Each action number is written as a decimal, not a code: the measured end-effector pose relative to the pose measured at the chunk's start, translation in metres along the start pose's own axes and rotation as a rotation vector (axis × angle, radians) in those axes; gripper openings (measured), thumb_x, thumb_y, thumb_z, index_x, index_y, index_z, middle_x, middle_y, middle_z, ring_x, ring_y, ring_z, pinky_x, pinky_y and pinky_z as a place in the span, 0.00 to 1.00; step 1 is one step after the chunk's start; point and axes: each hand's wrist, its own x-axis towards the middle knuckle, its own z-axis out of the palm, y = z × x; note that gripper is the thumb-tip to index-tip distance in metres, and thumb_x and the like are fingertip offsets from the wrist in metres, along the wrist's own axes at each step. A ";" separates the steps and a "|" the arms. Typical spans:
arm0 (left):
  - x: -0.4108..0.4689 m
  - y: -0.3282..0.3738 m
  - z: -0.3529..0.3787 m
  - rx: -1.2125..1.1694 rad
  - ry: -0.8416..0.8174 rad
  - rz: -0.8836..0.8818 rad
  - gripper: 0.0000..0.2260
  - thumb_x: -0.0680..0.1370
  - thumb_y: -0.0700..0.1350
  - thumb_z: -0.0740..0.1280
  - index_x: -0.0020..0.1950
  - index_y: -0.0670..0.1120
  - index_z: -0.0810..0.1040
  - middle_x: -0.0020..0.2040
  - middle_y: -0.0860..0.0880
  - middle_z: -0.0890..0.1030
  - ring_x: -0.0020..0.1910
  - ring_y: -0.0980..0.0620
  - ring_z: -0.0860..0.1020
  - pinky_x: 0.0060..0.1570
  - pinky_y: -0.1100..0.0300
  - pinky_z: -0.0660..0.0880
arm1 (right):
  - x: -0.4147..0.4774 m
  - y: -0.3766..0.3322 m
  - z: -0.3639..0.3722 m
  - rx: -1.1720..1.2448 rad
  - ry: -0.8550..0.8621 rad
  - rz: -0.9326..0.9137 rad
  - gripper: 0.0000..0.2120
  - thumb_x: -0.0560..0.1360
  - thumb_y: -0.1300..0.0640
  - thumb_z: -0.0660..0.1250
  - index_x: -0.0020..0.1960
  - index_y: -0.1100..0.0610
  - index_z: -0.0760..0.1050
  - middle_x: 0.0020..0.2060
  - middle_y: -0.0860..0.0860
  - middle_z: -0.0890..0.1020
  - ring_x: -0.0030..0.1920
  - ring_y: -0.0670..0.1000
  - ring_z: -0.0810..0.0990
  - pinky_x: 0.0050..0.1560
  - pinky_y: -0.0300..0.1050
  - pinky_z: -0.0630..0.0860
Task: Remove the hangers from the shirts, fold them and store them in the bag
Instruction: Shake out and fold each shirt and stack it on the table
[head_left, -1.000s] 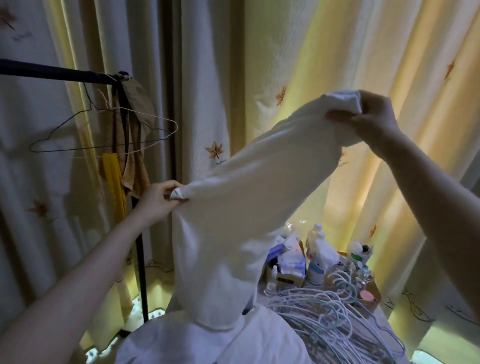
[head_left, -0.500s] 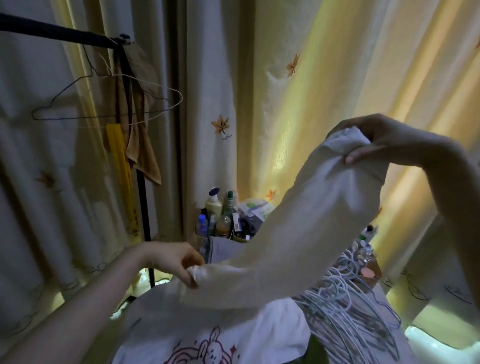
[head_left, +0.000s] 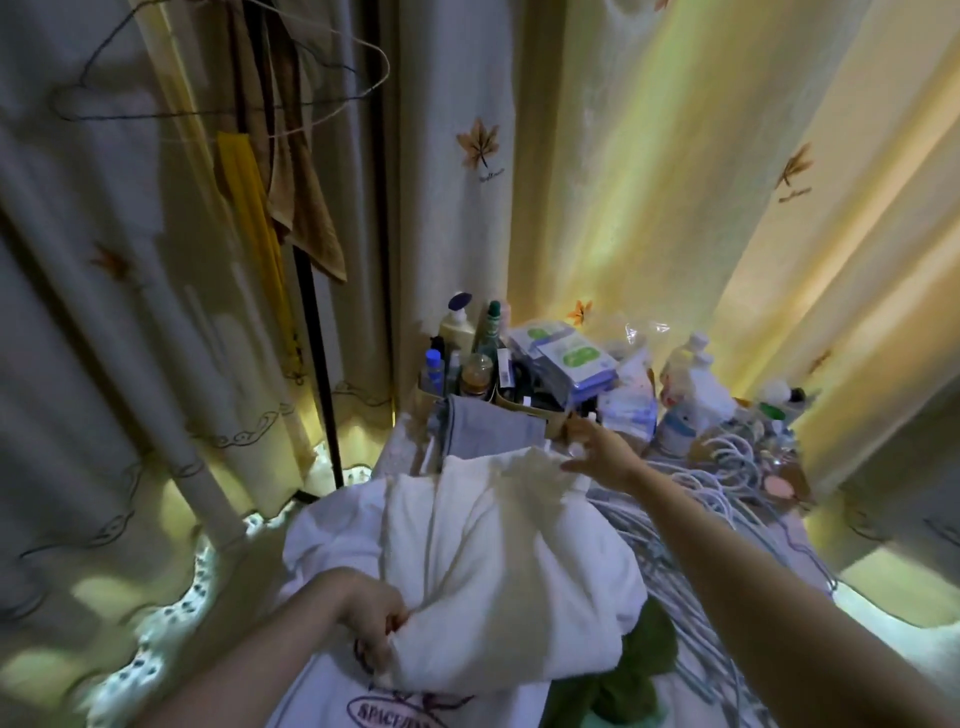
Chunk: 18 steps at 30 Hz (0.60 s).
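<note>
Shirt (head_left: 498, 551), white: bunched, mid-fold. Left hand (head_left: 371, 616) grips its near end to anchor it; right hand (head_left: 597, 452), fingers spread, holds nothing, likely smoothing the far edge.

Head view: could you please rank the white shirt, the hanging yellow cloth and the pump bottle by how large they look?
1. white shirt: largest by far, though it is also nearest the camera.
2. yellow cloth
3. pump bottle: smallest.

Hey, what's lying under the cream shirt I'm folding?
A white printed shirt shows beneath the cream shirt, with green cloth under its right edge. Whatever lies beneath the middle is covered.
</note>
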 end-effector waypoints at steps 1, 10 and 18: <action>0.003 -0.002 0.004 0.010 -0.004 -0.013 0.16 0.73 0.48 0.72 0.56 0.40 0.78 0.44 0.48 0.80 0.40 0.54 0.75 0.42 0.62 0.70 | -0.004 0.013 0.014 0.025 0.024 0.030 0.29 0.70 0.60 0.74 0.67 0.63 0.68 0.62 0.58 0.75 0.61 0.58 0.75 0.51 0.38 0.68; 0.024 0.009 0.017 -0.379 0.308 0.001 0.23 0.75 0.62 0.66 0.55 0.42 0.78 0.41 0.52 0.77 0.38 0.56 0.76 0.36 0.66 0.69 | -0.093 0.090 0.087 0.289 -0.229 0.402 0.24 0.67 0.43 0.75 0.54 0.56 0.71 0.52 0.54 0.77 0.48 0.52 0.78 0.43 0.48 0.81; 0.016 0.016 0.025 -0.381 0.299 -0.046 0.23 0.79 0.57 0.62 0.66 0.41 0.73 0.63 0.45 0.77 0.60 0.48 0.76 0.60 0.56 0.73 | -0.126 0.100 0.111 -0.296 -0.236 -0.211 0.40 0.65 0.42 0.71 0.73 0.46 0.60 0.74 0.50 0.53 0.65 0.53 0.71 0.59 0.47 0.74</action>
